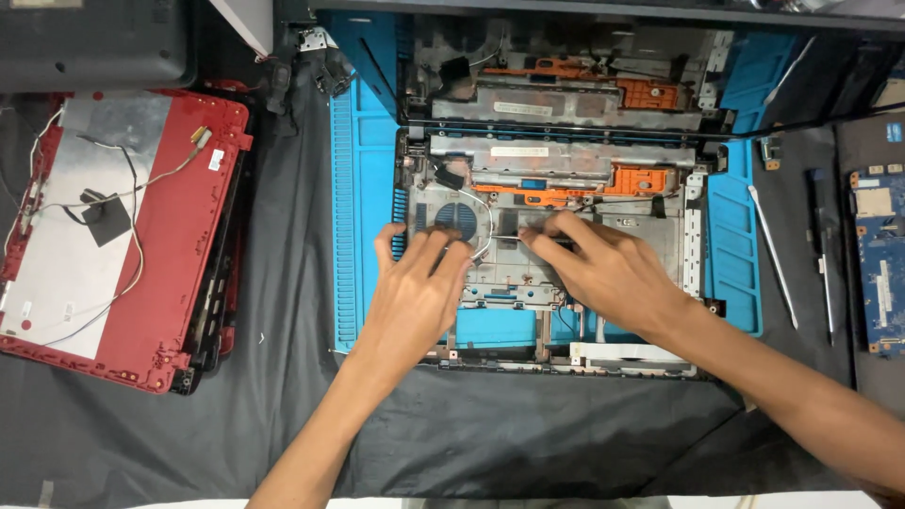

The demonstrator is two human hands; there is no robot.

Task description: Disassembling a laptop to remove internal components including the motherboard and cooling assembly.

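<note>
A stripped grey laptop base [551, 254] lies on a blue work mat [363, 188], its orange parts [641, 179] and round fan grille [457, 217] exposed. My left hand [415, 292] rests on the base just below the fan, fingers spread and pressing down near a white wire [488, 236]. My right hand [603, 269] lies palm down to the right of it, fingertips on a dark strip in the middle of the base. Neither hand holds a loose object. A second similar base frame [566, 90] lies beyond the first.
A red laptop lid [151, 254] with loose cables lies at the left on a dark cloth [283, 415]. On the right are a thin white spudger [773, 254], a dark screwdriver [822, 254] and a blue circuit board [881, 264]. A dark device [90, 42] sits top left.
</note>
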